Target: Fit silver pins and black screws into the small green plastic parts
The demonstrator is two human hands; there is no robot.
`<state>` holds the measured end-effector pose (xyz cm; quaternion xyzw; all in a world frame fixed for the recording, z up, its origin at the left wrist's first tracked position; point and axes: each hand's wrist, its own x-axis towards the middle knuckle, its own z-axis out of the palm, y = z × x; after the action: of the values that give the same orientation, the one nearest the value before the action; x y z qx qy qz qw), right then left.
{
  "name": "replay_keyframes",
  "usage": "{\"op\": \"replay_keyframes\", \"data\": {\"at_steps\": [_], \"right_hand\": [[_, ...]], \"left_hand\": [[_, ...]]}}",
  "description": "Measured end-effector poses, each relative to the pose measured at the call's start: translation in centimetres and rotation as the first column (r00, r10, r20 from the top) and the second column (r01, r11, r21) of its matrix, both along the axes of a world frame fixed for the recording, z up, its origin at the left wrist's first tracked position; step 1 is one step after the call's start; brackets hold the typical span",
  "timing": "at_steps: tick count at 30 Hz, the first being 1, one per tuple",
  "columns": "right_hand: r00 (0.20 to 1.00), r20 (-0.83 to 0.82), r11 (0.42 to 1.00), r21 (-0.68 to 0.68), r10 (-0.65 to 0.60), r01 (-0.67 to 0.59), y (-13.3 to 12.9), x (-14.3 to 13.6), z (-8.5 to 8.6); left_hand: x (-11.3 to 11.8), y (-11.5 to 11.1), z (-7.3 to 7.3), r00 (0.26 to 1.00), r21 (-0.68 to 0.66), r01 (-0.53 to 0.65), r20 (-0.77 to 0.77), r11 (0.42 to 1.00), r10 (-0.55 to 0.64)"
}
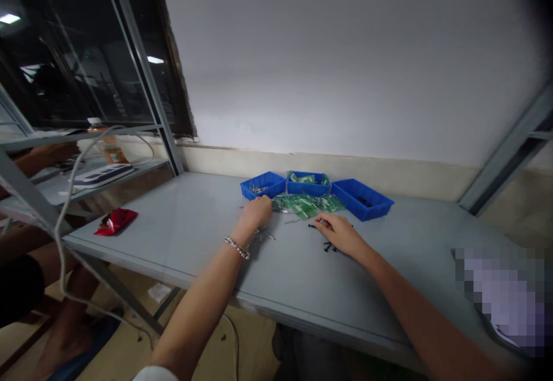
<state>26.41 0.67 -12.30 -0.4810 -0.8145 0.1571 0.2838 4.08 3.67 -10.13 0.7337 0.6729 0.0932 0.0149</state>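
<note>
My left hand (258, 211) is closed with the fingers curled down on the table, just in front of the left blue bin (263, 185), which holds silver screws. What its fingertips grip is hidden. Loose silver screws (268, 234) lie by that wrist. My right hand (339, 232) is pinched, and a dark screw (311, 225) pokes out at its fingertips. More black screws (329, 247) lie under this hand. Between the hands and the bins lie small green-printed clear bags (305, 205), with a single silver screw (292, 221) in front of them.
The middle blue bin (309, 186) holds more green bags; the right blue bin (365, 201) holds black pieces. A red wrapper (116, 221) lies at the left on the grey table (181, 237). A pixelated object (503, 294) is at the right. Another person sits at the left, near a bottle (113, 149).
</note>
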Motion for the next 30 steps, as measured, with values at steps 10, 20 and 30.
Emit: {"op": "replay_keyframes", "data": {"at_steps": [10,20,30], "right_hand": [[0.990,-0.139,0.998,-0.055,-0.038,0.031,0.0,-0.2,-0.2],[0.980,-0.188,0.994,-0.099,-0.071,0.053,0.8,0.1,-0.6],[0.950,-0.291,0.983,-0.170,-0.112,0.064,0.9,0.0,-0.6]], "left_hand": [[4.2,-1.4,-0.8,0.780,0.145,0.563,0.234,0.814,-0.581],[4.7,-2.0,-0.9,0.682,0.134,0.627,0.383,0.768,-0.623],[4.7,-2.2,-0.8,0.724,0.173,0.543,0.400,0.822,-0.562]]}}
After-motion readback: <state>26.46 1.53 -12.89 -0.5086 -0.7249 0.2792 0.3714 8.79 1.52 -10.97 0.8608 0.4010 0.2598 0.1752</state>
